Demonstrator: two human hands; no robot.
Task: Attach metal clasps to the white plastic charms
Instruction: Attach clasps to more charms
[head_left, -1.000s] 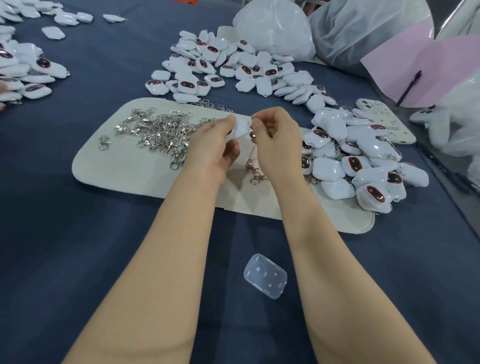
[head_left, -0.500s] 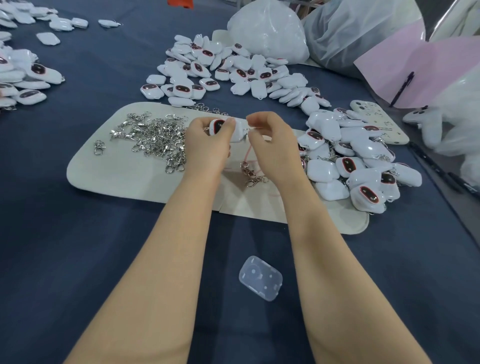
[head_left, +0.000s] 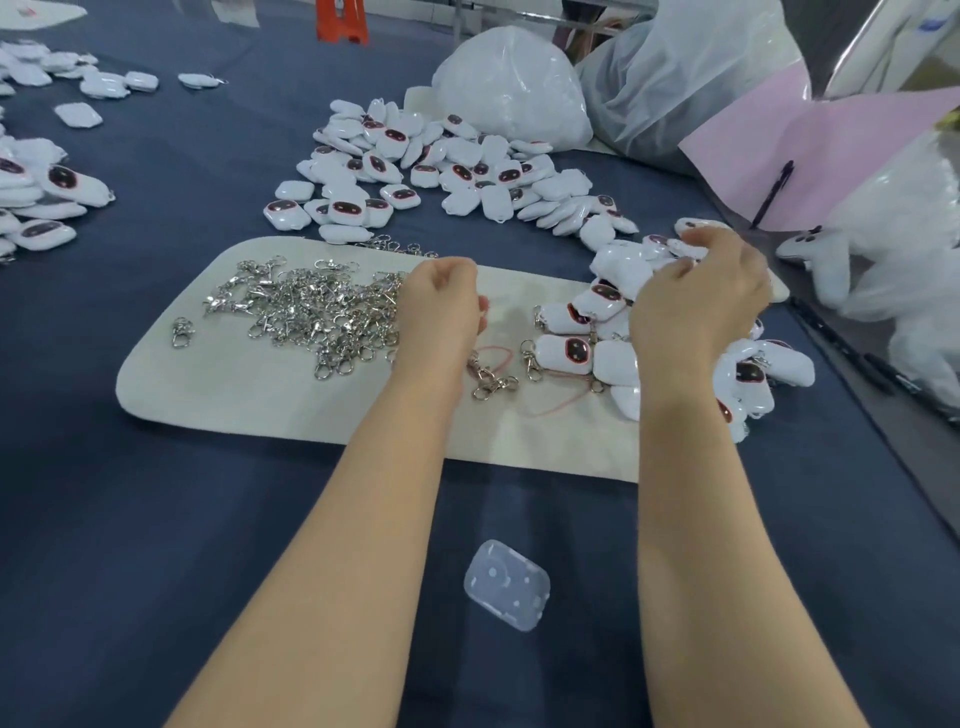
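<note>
One cream mat (head_left: 260, 395), one clear plastic case (head_left: 506, 584), one pen (head_left: 774, 195), one pink sheet (head_left: 841, 145); white charms (head_left: 395, 171) and metal clasps (head_left: 311, 312) beyond counting.

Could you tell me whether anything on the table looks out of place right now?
A clear plastic piece lies alone on the blue cloth, off the mat, on its near side. One clasp sits apart from the clasp pile. A pink cord trails loose on the mat.
</note>
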